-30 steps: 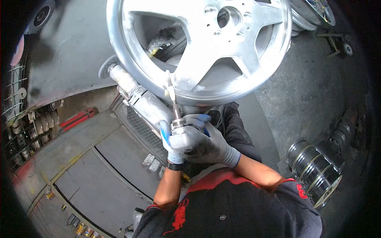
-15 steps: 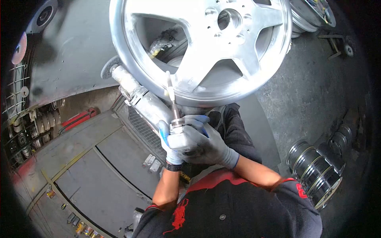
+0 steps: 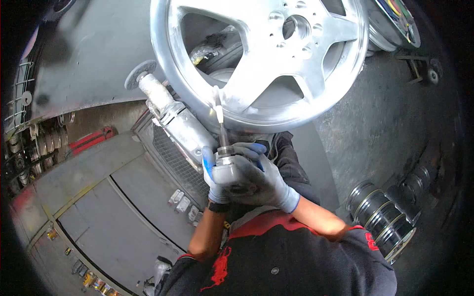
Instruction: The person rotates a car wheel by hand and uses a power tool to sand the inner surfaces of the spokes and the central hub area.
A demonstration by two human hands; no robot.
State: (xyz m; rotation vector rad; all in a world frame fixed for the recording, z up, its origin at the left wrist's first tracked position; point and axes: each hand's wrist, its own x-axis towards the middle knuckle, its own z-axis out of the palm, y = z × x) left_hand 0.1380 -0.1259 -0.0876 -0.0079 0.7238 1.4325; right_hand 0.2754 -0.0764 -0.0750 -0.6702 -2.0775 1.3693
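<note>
A silver five-spoke alloy wheel [image 3: 266, 74] fills the upper middle of the view, its face toward me. Both of my gloved hands are wrapped round a die grinder [image 3: 231, 173] with a long shaft and a whitish tip. That tip overlaps the wheel where a spoke meets the rim. My left hand [image 3: 213, 180], with a dark band at the wrist, closes on the tool's left side. From the right, my right hand [image 3: 270, 180] grips it, thumb and fingers over its top. The underside of the tool is hidden by the hands.
Left of the wheel stands a pale dusty motor unit [image 3: 182, 126] with a round disc [image 3: 140, 75] at its end. Dark wheel rims [image 3: 380, 212] sit on the floor at right. Small bottles [image 3: 180, 202] lie on the grey surface at left. Another rim [image 3: 390, 24] is at upper right.
The view has shifted, so the wheel, tool and hands appear a little farther right. The shaft's tip stays by the same spoke and rim area, and both hands keep their grip.
</note>
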